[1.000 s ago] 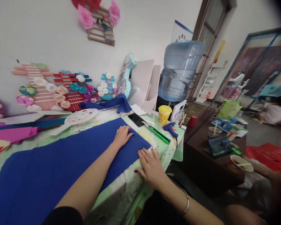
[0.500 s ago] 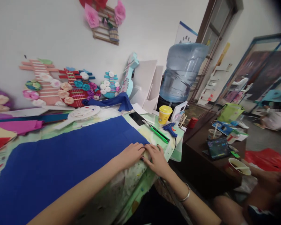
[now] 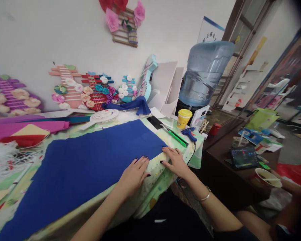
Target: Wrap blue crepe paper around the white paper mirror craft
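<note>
A large blue sheet of cloth or crepe-like paper (image 3: 90, 160) lies spread over the table, its left end reaching the near left edge. My left hand (image 3: 134, 174) rests flat on its near edge, fingers stretched out and holding nothing. At the sheet's right corner is my right hand (image 3: 175, 162), fingertips touching the corner and thumb spread apart. Just beyond that hand lie a green utility knife (image 3: 177, 138) and a blue glue gun (image 3: 190, 134) with a dark cord. A black phone (image 3: 155, 122) sits behind the knife.
A yellow lidded cup (image 3: 184, 118) and a water dispenser bottle (image 3: 207, 73) stand at the right. Flower-covered guitar shapes (image 3: 95, 92) lean along the wall. Pink sheets (image 3: 27, 129) and white strings (image 3: 5, 159) lie left. A tablet (image 3: 244, 157) rests on a dark side table, near another person.
My left hand has moved left along the blue sheet's near edge, away from my right hand, which stays by the corner. The view has turned left.
</note>
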A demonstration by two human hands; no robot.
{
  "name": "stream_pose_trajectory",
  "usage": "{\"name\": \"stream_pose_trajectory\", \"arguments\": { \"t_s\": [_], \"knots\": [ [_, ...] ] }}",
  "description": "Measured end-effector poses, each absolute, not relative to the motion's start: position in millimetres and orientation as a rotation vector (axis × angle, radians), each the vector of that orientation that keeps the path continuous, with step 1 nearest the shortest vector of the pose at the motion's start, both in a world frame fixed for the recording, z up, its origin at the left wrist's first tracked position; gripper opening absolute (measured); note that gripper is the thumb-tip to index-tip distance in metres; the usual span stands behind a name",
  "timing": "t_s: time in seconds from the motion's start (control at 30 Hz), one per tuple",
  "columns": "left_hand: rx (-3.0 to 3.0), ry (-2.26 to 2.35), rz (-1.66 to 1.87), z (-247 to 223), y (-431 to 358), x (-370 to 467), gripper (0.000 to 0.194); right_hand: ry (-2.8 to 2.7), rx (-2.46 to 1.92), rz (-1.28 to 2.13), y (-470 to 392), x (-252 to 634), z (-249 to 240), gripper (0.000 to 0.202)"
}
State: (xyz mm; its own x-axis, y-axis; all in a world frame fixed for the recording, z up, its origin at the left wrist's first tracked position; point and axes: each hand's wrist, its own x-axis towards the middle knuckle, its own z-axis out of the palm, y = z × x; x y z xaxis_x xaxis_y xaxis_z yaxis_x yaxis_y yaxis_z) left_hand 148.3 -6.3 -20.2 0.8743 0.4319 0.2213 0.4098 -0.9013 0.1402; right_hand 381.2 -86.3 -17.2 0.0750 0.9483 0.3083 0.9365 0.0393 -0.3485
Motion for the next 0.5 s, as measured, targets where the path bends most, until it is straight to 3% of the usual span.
{"name": "stream_pose_trajectory", "arguments": {
  "t_s": [0.5],
  "knots": [
    [3.195, 1.29, 0.725, -44.4, -56.5, 4.1, 0.048, -1.889, -1.891, -0.085, -79.6, 389.3, -30.0, 0.046]
  ]
}}
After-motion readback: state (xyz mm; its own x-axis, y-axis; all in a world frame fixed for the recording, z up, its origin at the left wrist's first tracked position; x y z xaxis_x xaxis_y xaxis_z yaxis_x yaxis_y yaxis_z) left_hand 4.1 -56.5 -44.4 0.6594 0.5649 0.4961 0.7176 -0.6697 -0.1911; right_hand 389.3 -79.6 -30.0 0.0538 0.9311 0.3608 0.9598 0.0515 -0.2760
